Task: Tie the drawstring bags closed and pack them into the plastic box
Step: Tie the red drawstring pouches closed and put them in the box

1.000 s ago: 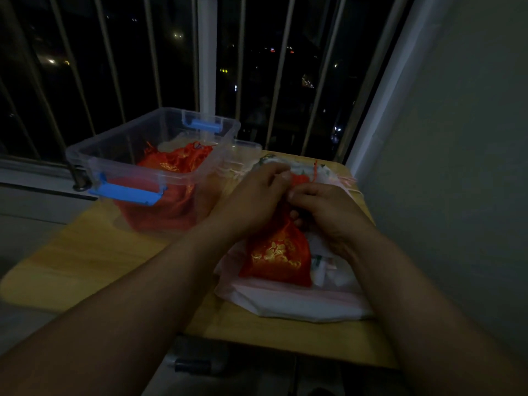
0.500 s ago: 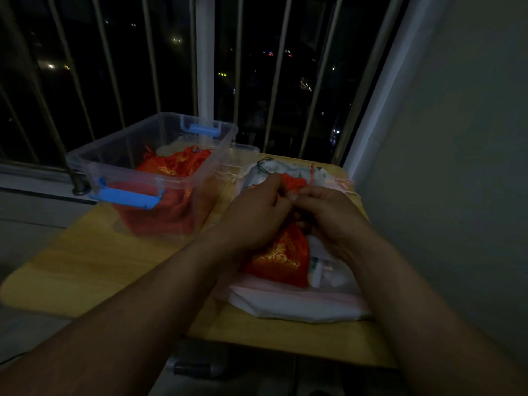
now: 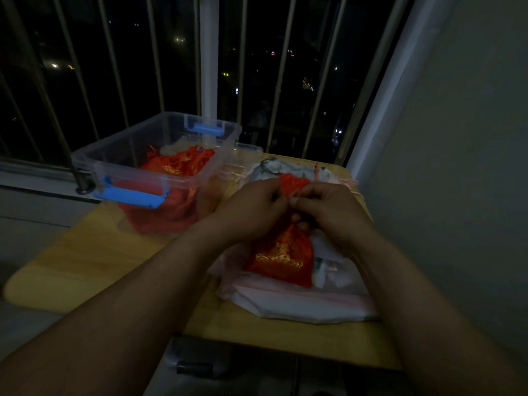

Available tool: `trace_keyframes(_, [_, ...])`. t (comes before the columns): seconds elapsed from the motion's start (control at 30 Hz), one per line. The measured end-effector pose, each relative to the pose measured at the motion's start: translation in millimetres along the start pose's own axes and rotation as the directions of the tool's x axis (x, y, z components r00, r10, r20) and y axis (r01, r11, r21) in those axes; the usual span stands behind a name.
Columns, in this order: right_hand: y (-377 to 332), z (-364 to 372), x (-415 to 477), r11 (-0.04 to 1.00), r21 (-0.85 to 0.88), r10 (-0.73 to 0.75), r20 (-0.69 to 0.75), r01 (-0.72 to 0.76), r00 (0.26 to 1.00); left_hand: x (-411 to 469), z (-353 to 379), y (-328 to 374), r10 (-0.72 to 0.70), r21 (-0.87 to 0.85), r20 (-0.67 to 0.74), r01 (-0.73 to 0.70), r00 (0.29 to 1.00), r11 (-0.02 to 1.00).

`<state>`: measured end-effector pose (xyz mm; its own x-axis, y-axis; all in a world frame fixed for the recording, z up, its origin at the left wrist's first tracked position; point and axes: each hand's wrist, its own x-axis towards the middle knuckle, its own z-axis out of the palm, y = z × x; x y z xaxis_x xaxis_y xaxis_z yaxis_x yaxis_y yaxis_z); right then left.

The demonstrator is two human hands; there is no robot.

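A red drawstring bag with gold embroidery [image 3: 281,254] lies on a pile of white and pink bags [image 3: 303,302] at the table's right side. My left hand [image 3: 253,208] and my right hand [image 3: 325,208] meet at the bag's gathered neck. Both pinch its red cord, and a cord end sticks up behind my right hand. A clear plastic box with blue latches [image 3: 125,155] stands to the left, with several red bags [image 3: 177,167] inside.
The wooden table [image 3: 85,252] has a bare patch in front of the box. A clear lid [image 3: 248,151] lies behind the box. Window bars [image 3: 281,72] run along the back and a wall [image 3: 457,167] stands close on the right.
My hands have drawn closer together at the bag's neck and risen slightly. More of the red neck now shows above my fingers.
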<state>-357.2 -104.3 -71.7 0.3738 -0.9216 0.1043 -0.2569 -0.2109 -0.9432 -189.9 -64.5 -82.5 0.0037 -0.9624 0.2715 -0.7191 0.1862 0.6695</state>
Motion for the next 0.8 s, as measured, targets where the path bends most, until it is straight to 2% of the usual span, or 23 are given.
trace_keyframes(0.13, [-0.3,-0.7,0.2,1.000,-0.001,-0.006,0.013,0.007,1.000,-1.2,-4.5,-1.0,-0.046,-0.229,0.055,0.057,0.997,0.972])
trace_keyframes(0.33, [1.8,-6.0,2.2,1.000,0.004,-0.030,0.055,0.029,0.998,-0.8,-9.5,-7.9,-0.098,-0.376,0.128,0.140,0.987,0.916])
trace_keyframes(0.5, [0.7,-10.8,1.7,0.998,-0.001,-0.059,0.098,0.059,0.993,-0.4,-9.6,-8.2,-0.040,-0.394,0.113,0.081,0.993,0.916])
trace_keyframes(0.8, [-1.4,-19.3,-1.0,0.995,0.030,-0.100,0.169,0.097,0.981,-1.5,-7.5,-8.7,0.091,-0.282,0.085,-0.063,0.992,0.957])
